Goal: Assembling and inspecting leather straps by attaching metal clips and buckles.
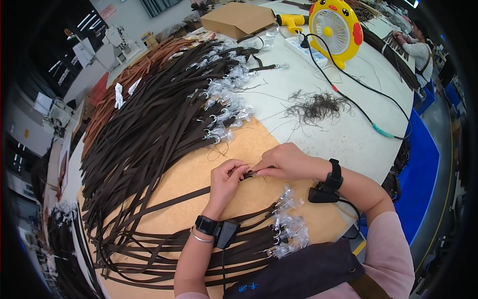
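A dark brown strap (184,200) runs from the pile on the left to my two hands above the tan board. My left hand (225,183) is closed round it near its end, thumb and fingers pinched together. My right hand (286,162) meets it from the other side, its fingers pinching the strap's end, where something small and shiny shows. Fine detail between the fingertips is hidden. Just below my hands lie more dark straps (244,238), their metal hooks wrapped in clear plastic (291,228).
A large heap of dark straps (149,109) with plastic-wrapped hooks covers the left, brown straps (102,112) behind it. Loose dark threads (318,106) lie at right. Farther back stand a yellow fan (331,32), a power strip (306,52), a yellow tool (293,21) and a cardboard box (239,19). A black cable (368,117) loops rightward.
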A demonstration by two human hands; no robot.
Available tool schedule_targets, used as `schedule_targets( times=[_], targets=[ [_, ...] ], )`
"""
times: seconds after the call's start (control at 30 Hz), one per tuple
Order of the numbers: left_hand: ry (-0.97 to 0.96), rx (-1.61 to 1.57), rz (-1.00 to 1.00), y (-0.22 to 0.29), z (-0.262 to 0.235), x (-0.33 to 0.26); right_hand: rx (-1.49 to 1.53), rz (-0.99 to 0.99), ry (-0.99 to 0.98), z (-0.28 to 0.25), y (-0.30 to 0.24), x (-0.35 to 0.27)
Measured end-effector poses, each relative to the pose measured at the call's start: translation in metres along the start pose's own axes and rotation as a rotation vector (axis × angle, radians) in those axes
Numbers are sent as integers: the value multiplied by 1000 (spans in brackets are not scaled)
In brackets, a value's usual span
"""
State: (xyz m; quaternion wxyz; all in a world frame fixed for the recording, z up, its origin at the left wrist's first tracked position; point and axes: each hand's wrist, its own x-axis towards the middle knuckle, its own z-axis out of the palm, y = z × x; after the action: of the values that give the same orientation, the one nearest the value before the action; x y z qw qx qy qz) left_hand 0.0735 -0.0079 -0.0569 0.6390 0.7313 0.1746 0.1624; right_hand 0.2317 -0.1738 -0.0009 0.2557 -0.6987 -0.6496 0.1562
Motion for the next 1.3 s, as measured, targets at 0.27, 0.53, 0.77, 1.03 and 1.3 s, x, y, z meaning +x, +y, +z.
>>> schedule_targets(
  times=[0.27, 0.53, 0.77, 1.03, 1.3],
  targets=[
    [0, 58, 35, 0, 2, 0, -85, -24, -30, 3, -3, 2],
    [-14, 0, -16, 6, 0, -3, -28, 57, 5, 4, -3, -5],
    [-13, 10, 11, 2, 2, -2, -74, 0, -3, 6, -5, -1],
    [-20, -35, -34, 8, 1, -3, -72, -26, 72, 13, -5, -4],
    [-8, -73, -25, 5, 0, -2, -106, -44, 80, 17, -5, -1]
  ],
)
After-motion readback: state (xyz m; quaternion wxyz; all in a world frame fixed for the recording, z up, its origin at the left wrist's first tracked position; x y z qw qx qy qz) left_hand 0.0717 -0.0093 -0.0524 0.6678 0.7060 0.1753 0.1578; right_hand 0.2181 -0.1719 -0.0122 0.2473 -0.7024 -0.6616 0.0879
